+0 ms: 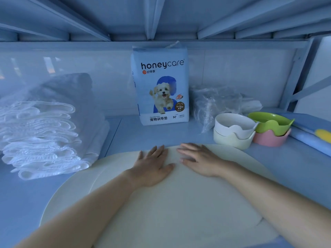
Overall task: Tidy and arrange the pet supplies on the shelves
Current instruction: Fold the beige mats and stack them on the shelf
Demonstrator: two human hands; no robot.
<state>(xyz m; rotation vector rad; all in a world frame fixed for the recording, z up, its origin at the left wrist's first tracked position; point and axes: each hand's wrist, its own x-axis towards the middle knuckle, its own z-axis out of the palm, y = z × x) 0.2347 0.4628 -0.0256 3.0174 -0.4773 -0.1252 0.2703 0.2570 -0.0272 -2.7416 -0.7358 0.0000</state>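
Flatly, left grip point(152, 165) and right grip point(200, 158) touch the cream mat point(179, 204).

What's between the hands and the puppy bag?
In the head view, just the cream mat under the left hand and right hand, then bare blue shelf up to the puppy bag.

— What's overhead?
— Metal ribs point(152, 18), running front to back.
— And behind?
— A glossy back panel point(241, 68). On the right, a slanted upright point(298, 74) with a diagonal brace point(311, 89).
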